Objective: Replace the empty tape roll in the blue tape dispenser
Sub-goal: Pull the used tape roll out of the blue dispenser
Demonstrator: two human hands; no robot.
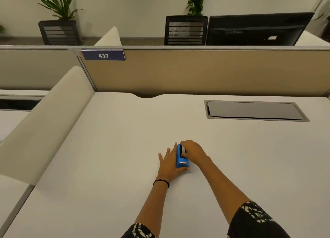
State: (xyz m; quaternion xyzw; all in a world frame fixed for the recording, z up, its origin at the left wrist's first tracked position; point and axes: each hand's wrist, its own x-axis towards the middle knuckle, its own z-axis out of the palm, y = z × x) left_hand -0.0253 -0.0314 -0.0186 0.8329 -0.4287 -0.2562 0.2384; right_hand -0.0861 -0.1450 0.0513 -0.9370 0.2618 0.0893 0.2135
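The blue tape dispenser [181, 159] stands on the white desk [125, 148], its cutter end facing me. My left hand [169, 163] lies flat against its left side, with the thumb wrapped under the near end, holding it. My right hand [193, 151] curls over the top from the right, its fingers pinching a whitish tape roll [183, 149] that sits in the top of the dispenser. Most of the roll is hidden by the fingers, so I cannot tell whether it carries tape.
A grey cable hatch [255, 111] is set into the desk at the back right. A beige partition [196, 71] with a "437" sign [103, 55] closes the far edge. A curved white divider [44, 116] borders the left. Chairs, a monitor and plants stand beyond.
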